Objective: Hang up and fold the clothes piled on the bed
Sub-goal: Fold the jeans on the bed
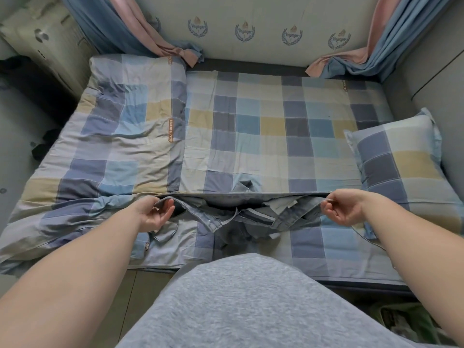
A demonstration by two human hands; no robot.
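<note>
- Padded panel [276,18] behind bed: 4 stitched blue crests [244,32] w/ wreath + boat, each reads "Voyager" in script.
- Quilt [120,136], left side: orange strip label [170,130] running vert., reads "BEAUTIFUL" + 2nd word, unclear.
- Small orange tag [170,60] at quilt's far edge: lettering illegible.
- Sheet [276,121]: orange tab [342,85] nr far right corner, illegible.
- Jeans [251,212]: white tag [286,202] inside waistband, txt too small to read.
</note>
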